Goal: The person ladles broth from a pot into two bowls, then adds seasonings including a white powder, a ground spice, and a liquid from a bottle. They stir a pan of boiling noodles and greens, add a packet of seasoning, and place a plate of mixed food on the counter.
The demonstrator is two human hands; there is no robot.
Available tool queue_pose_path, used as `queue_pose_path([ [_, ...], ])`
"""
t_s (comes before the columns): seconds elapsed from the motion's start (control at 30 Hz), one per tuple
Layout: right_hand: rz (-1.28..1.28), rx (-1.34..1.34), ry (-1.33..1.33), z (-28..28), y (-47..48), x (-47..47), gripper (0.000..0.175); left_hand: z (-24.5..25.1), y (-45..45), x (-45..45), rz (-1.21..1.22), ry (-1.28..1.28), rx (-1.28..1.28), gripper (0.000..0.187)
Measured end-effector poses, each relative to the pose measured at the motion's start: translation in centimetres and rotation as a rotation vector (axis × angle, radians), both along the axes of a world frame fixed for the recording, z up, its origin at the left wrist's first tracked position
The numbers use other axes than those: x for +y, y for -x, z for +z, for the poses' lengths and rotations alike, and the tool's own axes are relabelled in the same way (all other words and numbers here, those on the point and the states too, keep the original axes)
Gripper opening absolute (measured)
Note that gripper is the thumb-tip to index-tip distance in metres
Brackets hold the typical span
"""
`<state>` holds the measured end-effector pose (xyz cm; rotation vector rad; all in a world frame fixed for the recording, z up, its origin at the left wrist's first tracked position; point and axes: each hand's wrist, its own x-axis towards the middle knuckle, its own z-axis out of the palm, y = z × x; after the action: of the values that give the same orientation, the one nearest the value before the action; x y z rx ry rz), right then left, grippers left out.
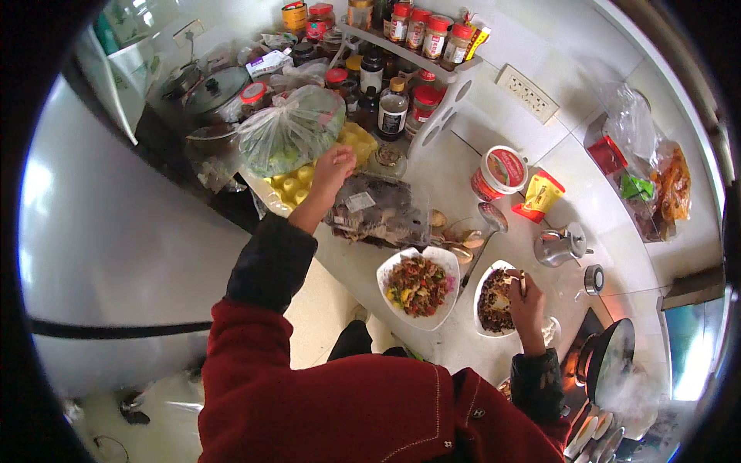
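My left hand (337, 165) is raised beside a plastic bag of green vegetables (295, 130), over the edge of a yellow egg tray (298, 182); whether it touches anything is unclear. Just below it lies a clear plastic box with labels (376, 208). My right hand (527, 304) grips a small light-coloured utensil (523, 283), its kind unclear, over a white bowl of dark, crumbly food (495, 301). Between my hands stands a white bowl of mixed cooked food (419, 289). A metal ladle (492, 219) rests on the counter behind the bowls.
A wok (611, 362) steams over a lit burner at the right. Along the wall stand a metal pot (560, 245), a red-and-white tub (499, 173) and a yellow-red packet (539, 197). Seasoning jars crowd a rack (399, 51) at the back. A lidded glass jar (386, 162) stands near my left hand.
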<state>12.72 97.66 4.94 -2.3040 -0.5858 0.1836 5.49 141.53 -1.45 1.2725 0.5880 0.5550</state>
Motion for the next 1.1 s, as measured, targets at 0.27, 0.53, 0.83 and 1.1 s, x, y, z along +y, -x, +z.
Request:
queue_pose_path([
  [0.27,0.02,-0.036,0.022,1.5,1.1,4.8,0.024,-4.9,-13.6,7.7,0.214,-0.737,0.003,0.068],
  [0.53,-0.008,-0.051,0.134,3.1,0.4,6.9,0.024,-0.8,-21.5,6.6,0.262,-0.975,-0.01,0.065],
  [0.83,0.197,-0.071,0.109,4.2,-3.5,14.4,0.03,0.5,-19.1,5.3,0.276,-1.2,-0.11,0.043],
  [1.1,0.139,-0.266,-0.108,8.0,-5.3,20.3,0.052,9.9,-13.9,-1.5,0.088,-1.225,-0.559,0.043],
])
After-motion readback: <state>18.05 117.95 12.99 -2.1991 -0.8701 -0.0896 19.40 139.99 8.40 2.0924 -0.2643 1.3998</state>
